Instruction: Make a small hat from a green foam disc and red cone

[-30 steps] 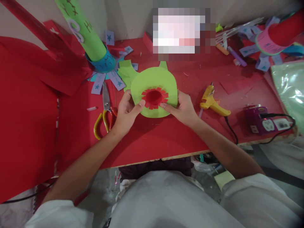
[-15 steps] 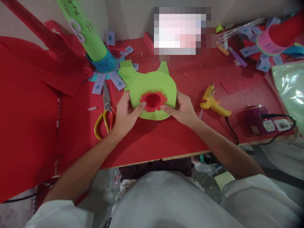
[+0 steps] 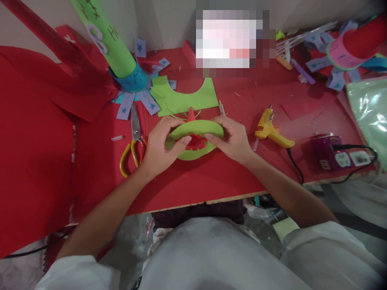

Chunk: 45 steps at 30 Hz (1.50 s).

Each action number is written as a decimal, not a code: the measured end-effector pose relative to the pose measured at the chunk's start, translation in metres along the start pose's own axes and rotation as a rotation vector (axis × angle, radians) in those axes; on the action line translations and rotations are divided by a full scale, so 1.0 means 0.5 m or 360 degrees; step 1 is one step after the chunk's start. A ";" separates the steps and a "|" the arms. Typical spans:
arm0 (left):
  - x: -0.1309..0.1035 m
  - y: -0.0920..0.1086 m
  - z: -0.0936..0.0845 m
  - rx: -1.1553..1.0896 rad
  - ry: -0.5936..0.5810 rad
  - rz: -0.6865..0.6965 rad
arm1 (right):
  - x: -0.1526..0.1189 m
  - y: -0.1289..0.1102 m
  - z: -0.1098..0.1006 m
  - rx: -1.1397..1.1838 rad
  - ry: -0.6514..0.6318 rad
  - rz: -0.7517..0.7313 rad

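Observation:
Between my two hands is a green paper disc (image 3: 198, 127), bent upward along its far half. A red paper cone (image 3: 191, 114) pokes out behind it, and its cut red tabs (image 3: 195, 143) show at the disc's central hole. My left hand (image 3: 166, 141) grips the left edge, thumb near the tabs. On the right edge, my right hand (image 3: 231, 137) pinches the disc the same way. Just beyond lies a green paper offcut (image 3: 189, 100) with a curved cut-out. Scissors (image 3: 136, 141) with yellow and red handles lie left of my left hand.
A yellow glue gun (image 3: 272, 131) lies on the right, its cord running near a purple power box (image 3: 328, 153). At the back left stands a green paper tube (image 3: 111, 44) with a blue base. A red tube (image 3: 367, 38) is at the far right.
The disc has tilted and folded, its far side now raised toward me. The red cone's tip and more of the green offcut have come into sight behind it.

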State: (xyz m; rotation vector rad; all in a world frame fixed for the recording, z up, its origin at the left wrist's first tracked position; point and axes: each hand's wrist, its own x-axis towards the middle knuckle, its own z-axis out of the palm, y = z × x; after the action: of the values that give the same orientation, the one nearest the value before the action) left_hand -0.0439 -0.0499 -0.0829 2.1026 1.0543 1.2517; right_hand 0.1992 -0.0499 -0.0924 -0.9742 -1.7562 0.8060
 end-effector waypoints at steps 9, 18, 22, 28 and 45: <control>-0.016 -0.005 0.011 0.0328 -0.0081 0.0072 | -0.002 0.011 0.003 -0.0027 0.0002 -0.0106; -0.017 -0.002 0.014 0.0242 -0.0032 0.0206 | -0.005 0.002 0.000 -0.0071 -0.0083 -0.0086; -0.020 -0.002 0.013 0.0210 -0.0100 0.0142 | -0.010 -0.021 -0.034 -0.0151 0.0019 0.0000; -0.019 0.000 0.012 0.0105 -0.0168 -0.0007 | -0.055 -0.038 -0.096 -0.0163 0.0374 0.0149; -0.010 -0.008 0.008 -0.0059 0.0096 0.0097 | -0.014 -0.023 -0.019 -0.0428 -0.0396 0.0172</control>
State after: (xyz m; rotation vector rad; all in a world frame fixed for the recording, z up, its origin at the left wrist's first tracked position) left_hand -0.0433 -0.0514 -0.0903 2.0953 0.9914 1.3609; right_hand 0.2066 -0.0606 -0.0827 -1.1959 -2.0798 0.7997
